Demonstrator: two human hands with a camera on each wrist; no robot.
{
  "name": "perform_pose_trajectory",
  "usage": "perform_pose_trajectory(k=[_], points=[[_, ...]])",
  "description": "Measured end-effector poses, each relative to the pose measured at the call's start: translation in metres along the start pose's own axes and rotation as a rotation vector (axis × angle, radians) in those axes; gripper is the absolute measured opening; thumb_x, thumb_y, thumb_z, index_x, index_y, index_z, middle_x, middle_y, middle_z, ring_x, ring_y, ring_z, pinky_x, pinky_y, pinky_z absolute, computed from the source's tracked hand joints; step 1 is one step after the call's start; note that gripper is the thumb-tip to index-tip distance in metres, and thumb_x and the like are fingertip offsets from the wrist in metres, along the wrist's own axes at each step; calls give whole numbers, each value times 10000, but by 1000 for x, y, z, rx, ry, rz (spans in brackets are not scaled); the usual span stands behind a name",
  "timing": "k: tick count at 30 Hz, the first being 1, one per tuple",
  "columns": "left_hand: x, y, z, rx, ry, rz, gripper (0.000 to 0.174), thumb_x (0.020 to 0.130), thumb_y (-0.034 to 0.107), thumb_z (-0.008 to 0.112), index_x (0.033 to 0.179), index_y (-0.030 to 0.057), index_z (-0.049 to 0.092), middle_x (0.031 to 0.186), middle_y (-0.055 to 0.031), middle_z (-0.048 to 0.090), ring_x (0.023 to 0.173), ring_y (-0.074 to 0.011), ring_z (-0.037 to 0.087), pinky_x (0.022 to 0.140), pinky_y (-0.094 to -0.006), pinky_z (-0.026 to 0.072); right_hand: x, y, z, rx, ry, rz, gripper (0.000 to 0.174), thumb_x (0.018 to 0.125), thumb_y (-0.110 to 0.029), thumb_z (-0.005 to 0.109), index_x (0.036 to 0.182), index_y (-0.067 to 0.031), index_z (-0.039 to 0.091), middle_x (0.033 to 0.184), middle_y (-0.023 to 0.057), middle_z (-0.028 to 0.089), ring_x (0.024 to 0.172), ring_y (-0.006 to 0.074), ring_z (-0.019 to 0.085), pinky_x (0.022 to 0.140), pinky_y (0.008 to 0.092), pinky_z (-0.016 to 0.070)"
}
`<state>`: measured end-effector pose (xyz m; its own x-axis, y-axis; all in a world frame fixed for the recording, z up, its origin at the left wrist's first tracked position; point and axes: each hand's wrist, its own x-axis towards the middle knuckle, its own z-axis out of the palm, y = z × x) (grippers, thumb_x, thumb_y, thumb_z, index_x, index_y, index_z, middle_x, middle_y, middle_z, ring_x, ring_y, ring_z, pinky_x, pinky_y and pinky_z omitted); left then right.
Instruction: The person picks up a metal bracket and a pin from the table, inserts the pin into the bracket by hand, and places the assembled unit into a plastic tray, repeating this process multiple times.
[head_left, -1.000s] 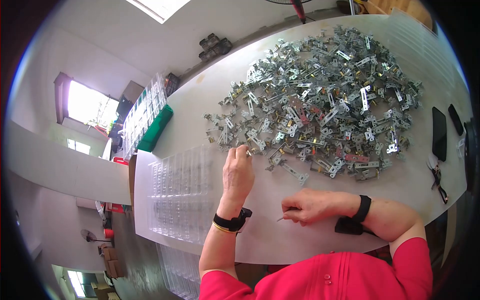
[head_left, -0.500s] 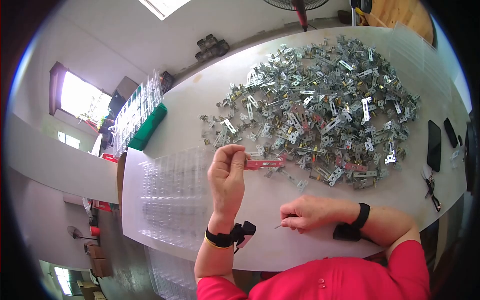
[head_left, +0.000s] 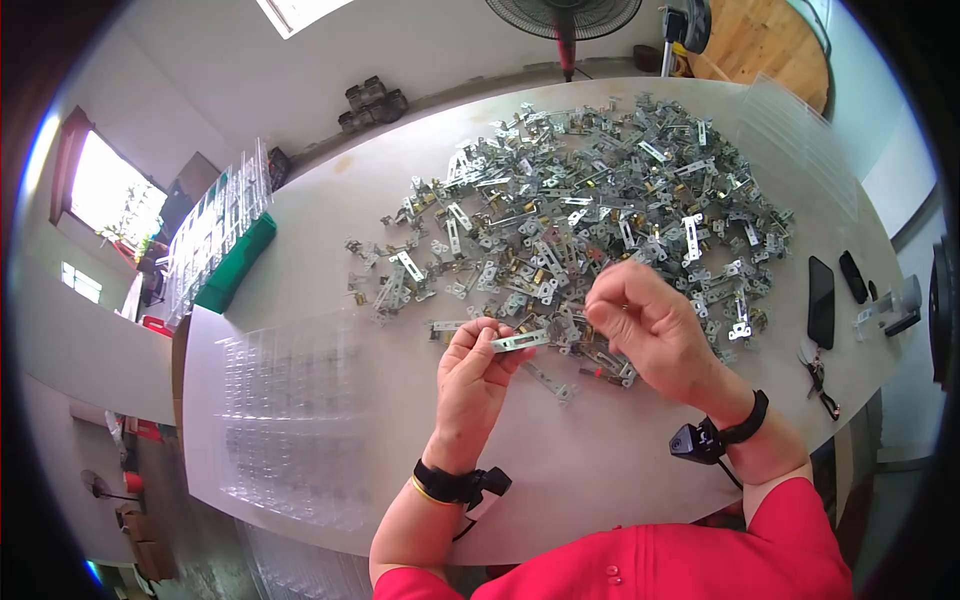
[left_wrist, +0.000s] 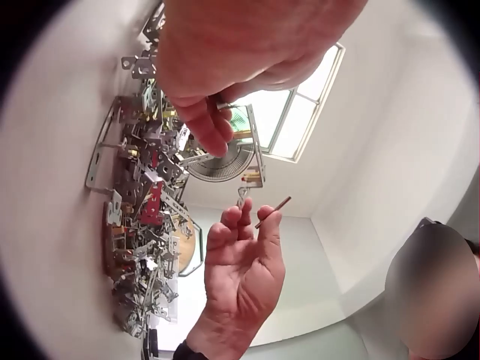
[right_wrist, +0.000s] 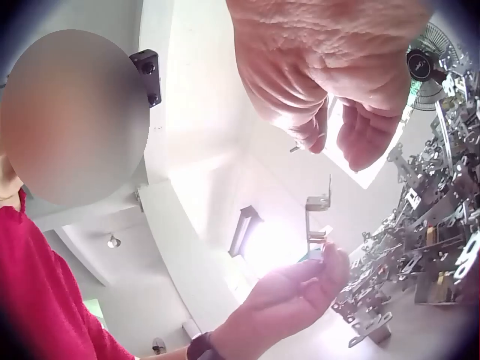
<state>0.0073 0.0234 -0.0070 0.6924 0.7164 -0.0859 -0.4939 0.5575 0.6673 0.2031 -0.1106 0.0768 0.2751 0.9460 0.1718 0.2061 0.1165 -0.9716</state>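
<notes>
My left hand (head_left: 466,390) pinches a slotted metal bracket (head_left: 520,342) between thumb and fingers, just above the near edge of the pile. The bracket is a flat silver strip; the right wrist view shows small tabs (right_wrist: 319,202) standing out from it. My right hand (head_left: 655,335) is raised to the right of the bracket, apart from it. A thin metal rod (left_wrist: 274,211) sticks out past the right thumb in the left wrist view. In the head view the right fingers hide the rod. A large pile of similar metal brackets (head_left: 600,200) lies beyond both hands.
Clear plastic trays (head_left: 290,420) lie on the left of the white table (head_left: 560,470). A green-sided compartment box (head_left: 235,265) stands at the left edge. A black phone (head_left: 821,300) and small pliers (head_left: 820,385) lie at the right. Behind the table is a fan (head_left: 565,20).
My left hand has picked a bracket from the pile's near edge and turned it; its face looked red, now silver. My right hand has risen from the table toward the pile.
</notes>
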Motion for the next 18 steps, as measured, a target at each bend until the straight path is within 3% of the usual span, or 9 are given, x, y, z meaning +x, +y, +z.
perform_pose_trajectory(k=[2, 4, 6, 8, 11, 14, 16, 17, 18], points=[[-3, -2, 3, -44, -25, 22, 138, 1065, 86, 485, 1167, 30, 557, 1076, -96, 637, 976, -231, 672, 939, -432, 584, 5, 11, -1, -79, 106, -217, 48, 997, -97, 658, 1011, -60, 631, 963, -9, 610, 822, 60, 560, 715, 224, 477], [-5, -1, 7, 7, -22, 31, 130, 1071, 93, 476, 1158, 22, 542, 1064, -93, 623, 954, -200, 666, 916, -411, 593, 0, 16, 6, -23, 84, -161, 48, 1001, -89, 652, 1023, -51, 632, 933, -17, 611, 807, 58, 552, 715, 223, 475], [-7, -2, 5, 7, -37, 17, 132, 1066, 91, 485, 1161, 23, 547, 1065, -91, 628, 967, -200, 665, 924, -412, 592, -4, 17, 12, 128, -57, 64, 54, 1003, -78, 644, 1035, -37, 628, 924, -16, 634, 812, 58, 565, 736, 225, 487], [-9, -3, 3, 9, -47, 0, 134, 1061, 89, 494, 1163, 23, 552, 1067, -89, 634, 981, -200, 665, 932, -413, 591, -5, 21, 18, 108, -77, 9, 64, 1017, -92, 627, 1043, -34, 624, 903, -14, 650, 803, 58, 608, 729, 228, 515], [-10, -1, 2, 73, -71, -7, 142, 1057, 101, 507, 1166, 23, 550, 1083, -90, 634, 993, -175, 651, 929, -397, 582, -7, 16, 19, 104, -48, 109, 87, 1033, -120, 607, 1045, -35, 616, 888, -7, 652, 795, 60, 642, 705, 230, 535], [-12, 2, 6, 355, -31, 59, 188, 1052, 111, 519, 1208, 12, 549, 1124, -95, 638, 1019, -169, 637, 928, -351, 548, -7, 21, 14, 141, -1, 139, 121, 1050, -152, 584, 1048, -34, 605, 868, -2, 651, 791, 76, 667, 686, 239, 550], [-17, 4, 21, 642, -37, 273, 253, 1017, 111, 588, 1241, -3, 554, 1165, -97, 639, 1050, -171, 626, 931, -313, 510, -8, 22, 12, 148, 1, 183, 146, 1056, -174, 576, 1051, -29, 595, 887, 3, 650, 801, 77, 664, 696, 247, 556], [-18, 6, 23, 642, -35, 271, 253, 1017, 111, 588, 1241, -3, 554, 1165, -97, 639, 1050, -171, 626, 931, -313, 510, -9, 22, 12, 150, 0, 185, 146, 1056, -174, 576, 1051, -29, 595, 887, 3, 650, 801, 77, 664, 696, 247, 556], [-18, 7, 25, 955, -131, 437, 276, 993, 104, 623, 1238, -8, 562, 1141, -102, 645, 1031, -176, 637, 915, -307, 511, -10, 21, 12, 162, -19, 196, 155, 1056, -183, 578, 1052, -29, 594, 900, 5, 649, 806, 77, 661, 692, 247, 554]])
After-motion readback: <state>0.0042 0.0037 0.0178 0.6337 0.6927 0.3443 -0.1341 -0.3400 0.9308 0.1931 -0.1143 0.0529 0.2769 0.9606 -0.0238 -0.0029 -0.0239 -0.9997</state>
